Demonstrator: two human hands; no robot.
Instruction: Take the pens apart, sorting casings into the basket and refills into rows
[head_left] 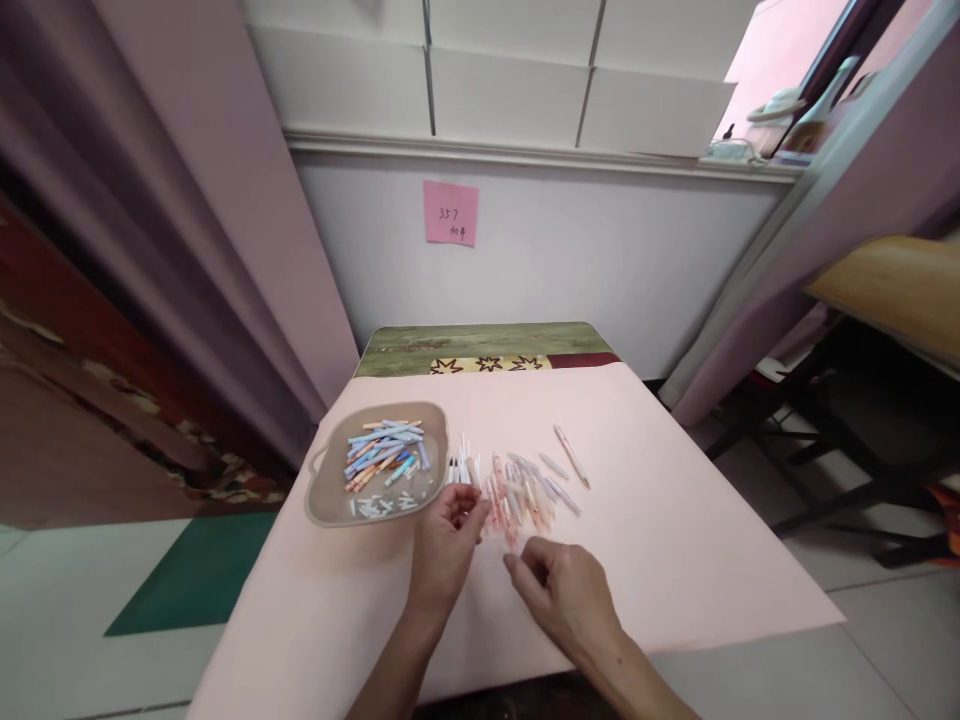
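My left hand (446, 535) is just right of the tray's near corner, its thumb and fingertips pinched together. What they hold, if anything, is too small to make out. To its right, my right hand (564, 590) is closed, fingers curled and thumb against the index finger, with the contents of the grip hidden. Beyond both hands lies a loose pile of clear and pink pen parts (517, 495). Thin white refills with dark tips (459, 465) lie between the pile and the tray. A whole pink pen (573, 457) rests apart on the right.
A beige tray (322, 500) on the left holds blue, orange and purple pen barrels (386, 450) and small white pieces (381, 505). A pink cloth (675, 560) covers the table. A white wall with a pink note (451, 213) stands behind; a dark chair (832, 430) is at right.
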